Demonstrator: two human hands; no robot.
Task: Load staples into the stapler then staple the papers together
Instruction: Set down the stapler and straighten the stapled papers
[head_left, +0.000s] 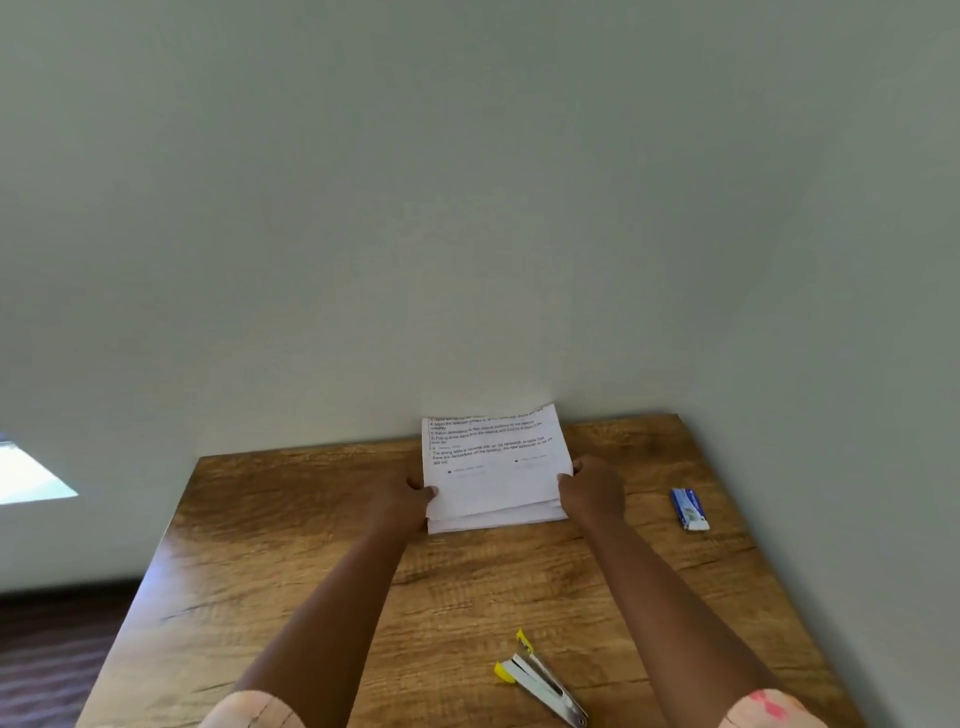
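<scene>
A stack of printed white papers (496, 478) lies on the wooden table (291, 545) near its far edge, its top tilted up against the wall. My left hand (402, 499) grips the stack's left side and my right hand (592, 491) grips its right side. A small stapler (540, 680) with yellow ends lies open near the front edge of the table, between my forearms. A blue and white staple box (689, 509) lies flat to the right of the papers, apart from both hands.
A pale wall (467, 208) rises right behind the table and along its right side. Dark floor (47, 660) shows beyond the table's left edge. A bright patch of light (28, 475) sits low at the far left.
</scene>
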